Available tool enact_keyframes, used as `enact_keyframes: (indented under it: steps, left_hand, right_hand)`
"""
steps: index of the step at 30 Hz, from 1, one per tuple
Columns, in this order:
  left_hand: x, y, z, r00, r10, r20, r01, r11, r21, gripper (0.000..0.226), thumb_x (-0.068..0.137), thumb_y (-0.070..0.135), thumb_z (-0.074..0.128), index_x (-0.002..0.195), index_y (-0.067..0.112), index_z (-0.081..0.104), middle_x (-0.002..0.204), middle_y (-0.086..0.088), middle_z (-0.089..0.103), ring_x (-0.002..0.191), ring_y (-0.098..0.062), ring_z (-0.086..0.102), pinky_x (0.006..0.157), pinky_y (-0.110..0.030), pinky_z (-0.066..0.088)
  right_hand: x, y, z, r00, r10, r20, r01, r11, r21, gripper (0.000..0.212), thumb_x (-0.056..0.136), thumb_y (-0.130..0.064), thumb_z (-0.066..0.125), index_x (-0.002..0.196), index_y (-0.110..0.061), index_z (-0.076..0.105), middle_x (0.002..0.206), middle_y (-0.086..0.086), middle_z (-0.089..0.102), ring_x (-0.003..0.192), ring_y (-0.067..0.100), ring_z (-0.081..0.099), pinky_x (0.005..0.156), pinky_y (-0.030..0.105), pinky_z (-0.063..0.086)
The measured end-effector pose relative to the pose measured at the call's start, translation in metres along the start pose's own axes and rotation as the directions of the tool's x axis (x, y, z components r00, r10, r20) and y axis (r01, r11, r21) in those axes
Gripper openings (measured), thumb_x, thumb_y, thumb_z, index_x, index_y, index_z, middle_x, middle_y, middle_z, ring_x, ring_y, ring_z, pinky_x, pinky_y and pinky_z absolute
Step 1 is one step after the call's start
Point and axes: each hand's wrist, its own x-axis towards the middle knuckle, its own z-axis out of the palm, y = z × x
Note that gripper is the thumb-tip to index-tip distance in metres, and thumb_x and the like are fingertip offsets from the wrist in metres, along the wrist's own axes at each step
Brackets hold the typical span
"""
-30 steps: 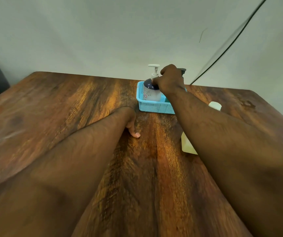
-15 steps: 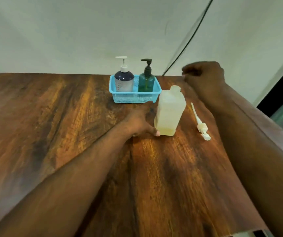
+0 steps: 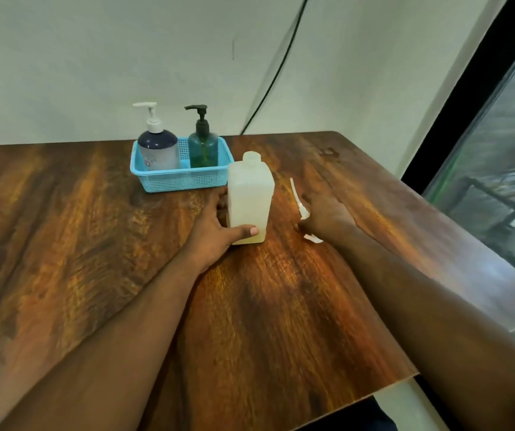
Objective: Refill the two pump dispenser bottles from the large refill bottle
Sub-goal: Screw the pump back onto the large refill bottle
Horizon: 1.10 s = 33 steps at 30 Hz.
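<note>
The large translucent refill bottle [image 3: 250,197] stands upright on the table with its neck uncapped. My left hand [image 3: 215,231] grips its lower part, thumb across the front. Its white pump head with a long tube [image 3: 300,204] lies on the table to the right, and my right hand [image 3: 324,217] rests over it, fingers curled on the pump; whether it is gripped is unclear. Behind, a blue basket [image 3: 181,178] holds a dark blue dispenser with a white pump [image 3: 158,146] and a green dispenser with a black pump [image 3: 203,144], both upright with pumps on.
The wooden table [image 3: 94,244] ends at a right edge close to my right forearm and at a near edge at lower right. A black cable [image 3: 268,85] runs down the wall behind the basket. A dark window frame [image 3: 473,98] stands at right.
My right hand left the dispensers in the basket and came down onto the pump head lying on the table. My left hand moved from the tabletop to grip the refill bottle.
</note>
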Motion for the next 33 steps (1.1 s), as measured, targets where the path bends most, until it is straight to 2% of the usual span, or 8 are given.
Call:
enact_keyframes:
  steps: [6, 8, 11, 13, 16, 18, 21, 33]
  left_hand:
    - [-0.002, -0.001, -0.012, 0.999, 0.017, -0.048, -0.017, 1.000, -0.001, 0.098, 0.060, 0.027, 0.093, 0.142, 0.029, 0.040, 0.134, 0.004, 0.054, 0.124, -0.016, 0.053, 0.101, -0.040, 0.050]
    - [-0.005, -0.004, -0.026, 0.998, 0.021, -0.057, -0.020, 1.000, 0.014, 0.097, 0.062, 0.025, 0.092, 0.144, 0.027, 0.040, 0.133, 0.005, 0.053, 0.121, -0.014, 0.052, 0.097, -0.034, 0.050]
    - [-0.011, -0.008, -0.053, 0.994, 0.001, -0.105, 0.001, 1.000, 0.022, 0.095, 0.066, 0.025, 0.090, 0.146, 0.027, 0.039, 0.137, 0.004, 0.053, 0.120, -0.010, 0.049, 0.095, -0.033, 0.048]
    - [-0.015, -0.011, -0.069, 0.990, -0.016, -0.139, 0.017, 1.000, 0.008, 0.094, 0.068, 0.025, 0.089, 0.147, 0.028, 0.039, 0.139, 0.004, 0.052, 0.120, -0.010, 0.048, 0.097, -0.035, 0.047]
    - [-0.019, -0.013, -0.086, 0.990, -0.025, -0.140, 0.022, 1.000, -0.018, 0.090, 0.071, 0.021, 0.087, 0.146, 0.029, 0.039, 0.131, 0.012, 0.051, 0.118, -0.007, 0.047, 0.090, -0.025, 0.044]
    - [-0.020, -0.016, -0.091, 0.992, -0.025, -0.125, 0.021, 0.999, -0.032, 0.088, 0.070, 0.018, 0.087, 0.145, 0.028, 0.042, 0.130, 0.013, 0.053, 0.119, -0.007, 0.050, 0.093, -0.026, 0.047]
    - [-0.020, -0.020, -0.091, 0.991, -0.029, -0.131, 0.026, 0.999, -0.024, 0.091, 0.066, 0.025, 0.090, 0.145, 0.030, 0.045, 0.137, 0.007, 0.057, 0.126, -0.012, 0.052, 0.104, -0.044, 0.048]
    - [-0.018, -0.019, -0.090, 0.990, -0.042, -0.133, 0.041, 0.999, -0.011, 0.088, 0.070, 0.026, 0.088, 0.144, 0.035, 0.042, 0.144, 0.004, 0.050, 0.133, -0.015, 0.045, 0.107, -0.044, 0.043]
  right_hand:
    - [-0.003, 0.001, -0.005, 0.997, -0.044, -0.059, 0.048, 0.996, 0.077, 0.058, 0.082, -0.013, 0.069, 0.135, -0.023, 0.046, 0.132, 0.006, 0.057, 0.115, 0.026, 0.057, 0.095, 0.042, 0.050]
    - [-0.007, -0.002, -0.020, 0.980, -0.154, -0.122, 0.164, 0.984, 0.073, 0.054, 0.085, -0.012, 0.067, 0.135, -0.023, 0.050, 0.130, 0.005, 0.059, 0.116, 0.023, 0.056, 0.097, 0.037, 0.046]
    - [-0.010, -0.011, -0.050, 0.913, -0.367, -0.179, 0.371, 0.928, -0.010, 0.032, 0.089, -0.012, 0.061, 0.119, -0.023, 0.064, 0.114, -0.001, 0.066, 0.102, 0.014, 0.058, 0.081, 0.024, 0.040]
    - [-0.010, -0.023, -0.070, 0.829, -0.517, -0.214, 0.514, 0.855, -0.075, 0.025, 0.091, -0.014, 0.059, 0.113, -0.021, 0.067, 0.109, -0.002, 0.067, 0.098, 0.013, 0.058, 0.082, 0.023, 0.040]
    - [-0.010, -0.050, -0.097, 0.563, -0.760, -0.325, 0.711, 0.646, -0.278, 0.020, 0.088, -0.014, 0.057, 0.102, -0.007, 0.070, 0.097, 0.011, 0.071, 0.087, 0.030, 0.063, 0.076, 0.038, 0.051]
    - [-0.008, -0.069, -0.112, 0.421, -0.835, -0.354, 0.732, 0.543, -0.411, 0.025, 0.087, -0.011, 0.054, 0.101, 0.002, 0.070, 0.093, 0.019, 0.070, 0.081, 0.037, 0.063, 0.070, 0.044, 0.053]
    - [0.002, -0.087, -0.131, 0.306, -0.913, -0.269, 0.698, 0.407, -0.589, 0.023, 0.088, 0.001, 0.059, 0.110, 0.002, 0.067, 0.106, 0.021, 0.068, 0.093, 0.042, 0.062, 0.075, 0.047, 0.054]
    - [0.002, -0.103, -0.170, 0.253, -0.967, 0.004, 0.620, 0.159, -0.768, 0.031, 0.090, 0.010, 0.052, 0.117, -0.001, 0.065, 0.117, 0.021, 0.065, 0.105, 0.044, 0.059, 0.075, 0.050, 0.054]
